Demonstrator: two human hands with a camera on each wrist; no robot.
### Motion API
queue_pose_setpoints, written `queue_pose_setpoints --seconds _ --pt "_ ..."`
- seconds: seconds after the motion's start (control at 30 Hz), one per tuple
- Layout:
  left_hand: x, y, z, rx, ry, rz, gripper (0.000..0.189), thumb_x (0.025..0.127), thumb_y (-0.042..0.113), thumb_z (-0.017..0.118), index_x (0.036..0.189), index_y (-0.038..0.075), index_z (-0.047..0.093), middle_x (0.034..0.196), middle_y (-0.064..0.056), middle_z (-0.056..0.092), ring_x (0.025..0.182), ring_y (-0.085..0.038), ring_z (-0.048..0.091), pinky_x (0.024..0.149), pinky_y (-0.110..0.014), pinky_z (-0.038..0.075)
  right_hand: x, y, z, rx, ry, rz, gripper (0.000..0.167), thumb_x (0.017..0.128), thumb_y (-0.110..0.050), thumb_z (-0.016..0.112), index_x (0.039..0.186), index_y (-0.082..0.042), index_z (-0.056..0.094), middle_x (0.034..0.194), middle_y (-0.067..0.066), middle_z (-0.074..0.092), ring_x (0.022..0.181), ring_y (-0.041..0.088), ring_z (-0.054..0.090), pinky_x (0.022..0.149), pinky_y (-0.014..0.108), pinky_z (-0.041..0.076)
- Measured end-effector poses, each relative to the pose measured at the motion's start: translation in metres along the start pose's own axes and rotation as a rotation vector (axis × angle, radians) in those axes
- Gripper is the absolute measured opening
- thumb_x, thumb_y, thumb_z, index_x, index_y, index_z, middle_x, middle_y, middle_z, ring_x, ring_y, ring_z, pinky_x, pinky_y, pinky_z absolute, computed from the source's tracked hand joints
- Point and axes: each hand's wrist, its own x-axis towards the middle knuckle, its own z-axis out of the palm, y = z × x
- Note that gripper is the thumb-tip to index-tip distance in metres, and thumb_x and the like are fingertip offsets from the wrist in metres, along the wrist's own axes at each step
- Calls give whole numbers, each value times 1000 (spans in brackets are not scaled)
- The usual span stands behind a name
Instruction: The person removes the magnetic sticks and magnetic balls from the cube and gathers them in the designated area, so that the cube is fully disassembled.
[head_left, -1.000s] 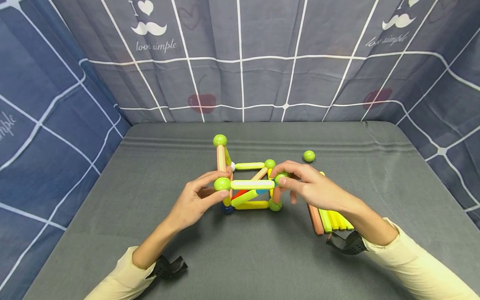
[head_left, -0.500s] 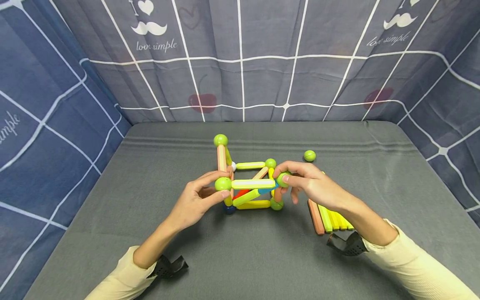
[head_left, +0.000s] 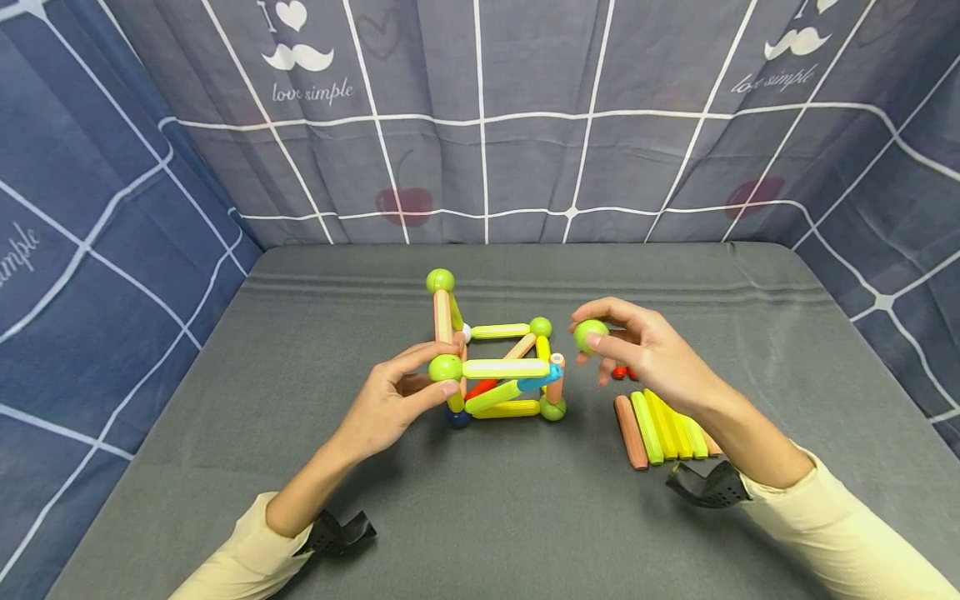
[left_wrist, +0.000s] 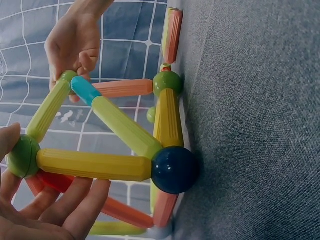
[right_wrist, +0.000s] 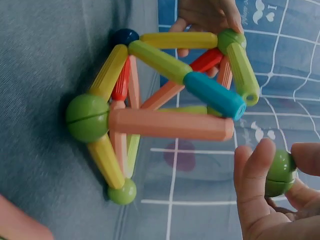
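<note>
A frame of magnetic sticks and balls stands on the grey surface. My left hand (head_left: 396, 400) grips its upper near-left corner around a green ball (head_left: 446, 367). From that ball a light green stick (head_left: 506, 369) runs right. Its free end lies near the tips of a blue-and-green diagonal (head_left: 536, 380) and an orange upright stick (right_wrist: 170, 124). Right of this corner, my right hand (head_left: 652, 354) pinches another green ball (head_left: 591, 335) between thumb and fingers, apart from the sticks in the right wrist view. A dark blue ball (left_wrist: 175, 170) forms the lower near-left corner.
Loose orange, green and yellow sticks (head_left: 663, 429) lie in a row under my right forearm. Small red pieces (head_left: 619, 372) sit behind them, partly hidden by the hand. A patterned curtain (head_left: 525, 158) borders the surface at the back and sides.
My right hand has pulled the green ball off the frame's upper right corner, moving it up and right. The stick ends there are now bare. My left hand stays in place.
</note>
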Motion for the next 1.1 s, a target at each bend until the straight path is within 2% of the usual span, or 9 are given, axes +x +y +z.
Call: queue_pose_setpoints --seconds 0.1,0.2,0.33,0.47,0.6,0.73,0.83,0.97,1.1 --pt "0 0 0 5 0 6 37 93 -2 66 128 8 63 137 -3 57 108 -33 64 87 -34 55 -3 3 -5 6 43 27 31 98 -13 63 126 -5 54 100 19 63 68 30 64 61 31 52" --pt "1 0 0 12 4 8 37 92 -2 66 128 8 63 135 -3 58 108 -26 64 86 -34 55 -4 7 -12 -10 100 70 38 96 -16 66 129 -3 51 112 13 59 80 23 66 68 29 54" --pt "1 0 0 13 9 5 37 92 -2 66 128 8 63 134 -4 59 107 -24 65 85 -34 55 -2 15 -25 -30 182 102 42 95 -17 68 128 2 52 115 7 58 85 13 66 73 27 55" --pt "1 0 0 17 13 4 38 92 -2 67 128 8 63 136 -3 58 109 -24 64 86 -34 55 4 30 -41 -43 260 107 39 95 -16 68 125 4 55 103 -3 63 77 11 62 68 25 53" --pt "0 -1 1 19 8 12 38 92 -2 66 129 8 63 139 -3 56 113 -24 63 87 -34 55 11 47 -60 -58 311 137 36 95 -14 68 123 4 55 99 -7 62 78 9 59 65 24 53" --pt "0 -2 1 18 1 22 39 92 -3 66 130 8 62 141 -2 55 116 -24 61 88 -34 55 19 65 -77 -118 300 214 44 97 -13 64 132 8 49 114 11 54 81 7 60 70 28 56" --pt "0 -2 1 16 1 25 39 92 -3 66 130 8 62 142 -3 54 118 -25 60 88 -34 54 27 77 -85 -186 258 273 48 98 -13 62 137 11 44 119 22 47 83 14 59 69 30 57" --pt "0 -2 1 15 -2 19 39 93 -2 66 130 8 62 140 -3 56 116 -25 60 88 -35 55 35 91 -91 -289 200 327 47 98 -14 63 134 11 47 115 24 48 87 29 56 64 32 57" --pt "1 -2 0 24 1 2 38 92 -1 67 129 8 63 136 -3 58 108 -24 64 85 -34 55 42 101 -96 -362 155 360 46 98 -15 62 134 11 48 120 27 48 94 35 52 62 32 55"
